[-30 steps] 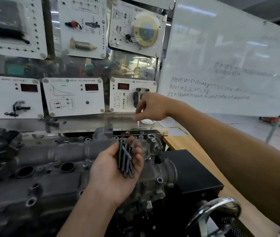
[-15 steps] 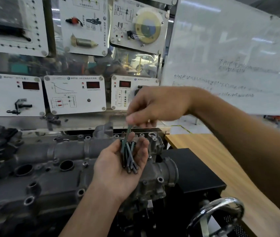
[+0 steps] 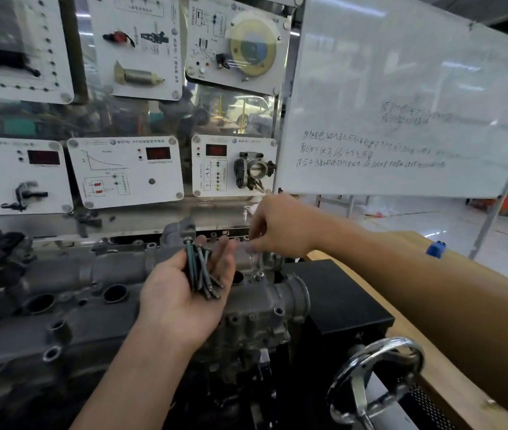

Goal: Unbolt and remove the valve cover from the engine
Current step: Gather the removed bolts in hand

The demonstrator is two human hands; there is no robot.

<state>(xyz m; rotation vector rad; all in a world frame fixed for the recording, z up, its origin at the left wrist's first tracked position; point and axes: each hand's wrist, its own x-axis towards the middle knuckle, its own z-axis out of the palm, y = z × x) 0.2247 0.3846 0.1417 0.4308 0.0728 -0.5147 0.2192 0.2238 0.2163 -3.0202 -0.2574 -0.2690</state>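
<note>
The grey cast valve cover point(image 3: 69, 277) lies across the engine in the lower left, with open round wells along its top. Over its right end my left hand point(image 3: 184, 296) is held palm up, and several long dark bolts point(image 3: 201, 271) lie loose across its palm and nearly straight fingers. My right hand point(image 3: 280, 228) reaches down to the cover's far right corner. Its fingertips are blurred, so I cannot see whether they pinch anything. A bolt head point(image 3: 258, 276) sits in the cover just below that hand.
A chrome handwheel point(image 3: 376, 377) stands at the lower right beside a black box point(image 3: 342, 299). A wooden table point(image 3: 479, 321) with a small blue object point(image 3: 435, 248) runs along the right. White training panels point(image 3: 125, 172) and a whiteboard point(image 3: 401, 103) stand behind the engine.
My right hand came from the back panel, set a bolt in my left palm, then moved right and down to the cover's far corner. My left hand stayed in place.
</note>
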